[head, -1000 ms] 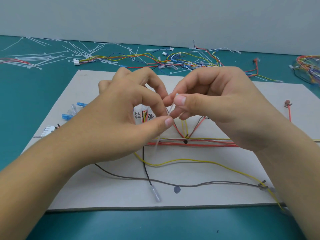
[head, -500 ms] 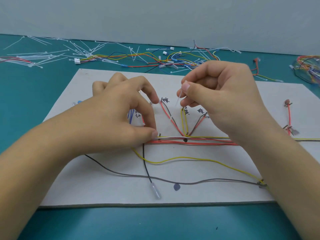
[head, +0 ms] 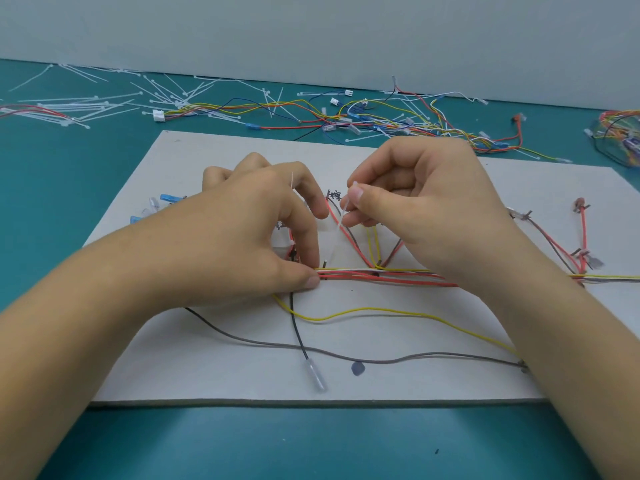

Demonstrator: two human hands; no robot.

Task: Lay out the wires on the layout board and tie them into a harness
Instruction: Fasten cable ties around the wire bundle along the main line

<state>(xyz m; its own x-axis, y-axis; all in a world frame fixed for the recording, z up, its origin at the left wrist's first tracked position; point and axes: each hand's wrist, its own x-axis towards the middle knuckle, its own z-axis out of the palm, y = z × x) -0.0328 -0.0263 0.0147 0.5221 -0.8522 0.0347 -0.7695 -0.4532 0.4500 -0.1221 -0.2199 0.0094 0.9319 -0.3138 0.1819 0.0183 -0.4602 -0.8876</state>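
Observation:
A grey layout board (head: 398,382) lies on the teal table. A bundle of red, yellow and white wires (head: 391,276) runs across its middle. My left hand (head: 242,233) pinches that bundle at its left end between thumb and forefinger. My right hand (head: 415,199) pinches a thin white cable tie (head: 336,233) that slants down to the bundle. Red, yellow and brown branches fan upward from the bundle under my right hand. A loose yellow wire (head: 381,311), a grey wire (head: 398,360) and a black wire with a clear terminal (head: 317,375) lie on the near half of the board.
Loose white cable ties (head: 86,105) and a tangle of coloured wires (head: 381,116) are scattered behind the board. More wires lie in a clear container (head: 620,136) at the far right. Blue terminals (head: 162,202) sit at the board's left edge, red branch wires (head: 583,237) at its right.
Both hands came down from mid-air to the board. My left hand moved onto the wire bundle's left end, and my right hand drew the cable tie up and to the right.

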